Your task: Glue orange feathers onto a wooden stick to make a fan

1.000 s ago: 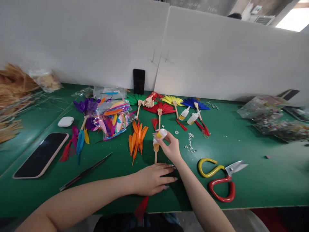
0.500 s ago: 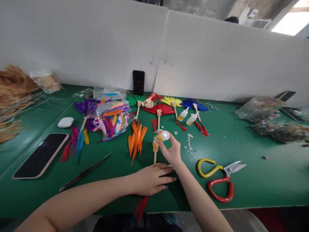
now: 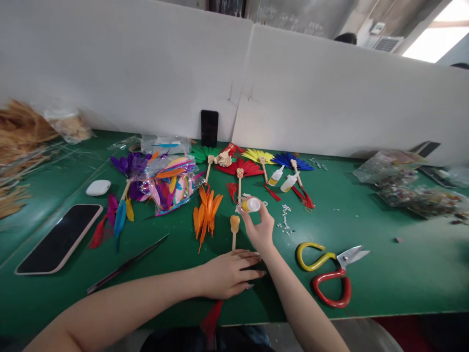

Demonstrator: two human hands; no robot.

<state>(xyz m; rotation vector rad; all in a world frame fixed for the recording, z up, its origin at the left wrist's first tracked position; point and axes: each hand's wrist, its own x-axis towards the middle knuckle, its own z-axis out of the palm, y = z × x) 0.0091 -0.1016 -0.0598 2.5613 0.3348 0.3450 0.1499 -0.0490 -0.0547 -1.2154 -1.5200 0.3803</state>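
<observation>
My left hand (image 3: 230, 275) lies flat with fingers stretched, resting across a wooden fan handle (image 3: 234, 239) and covering its middle. The handle's rounded head (image 3: 235, 224) looks wet and points away from me. A red tassel (image 3: 211, 317) hangs over the table's near edge below this hand. Between thumb and fingers, my right hand (image 3: 261, 230) grips a small white glue bottle (image 3: 251, 205) with a yellow label, tilted above and right of the head. Orange feathers (image 3: 207, 215) lie left of the handle. Small white beads (image 3: 286, 218) are scattered right of my right hand.
Scissors (image 3: 331, 274) lie at the right, tweezers (image 3: 128, 264) at the left. Finished feather fans (image 3: 242, 167), two more glue bottles (image 3: 289, 182) and a bag of coloured feathers (image 3: 170, 183) sit farther back. A phone (image 3: 60, 239) lies left. White panels (image 3: 176, 73) stand behind.
My right hand has drawn the glue bottle slightly up and right, off the handle's head, which now shows fully. My left hand stays on the handle. The view has shifted slightly.
</observation>
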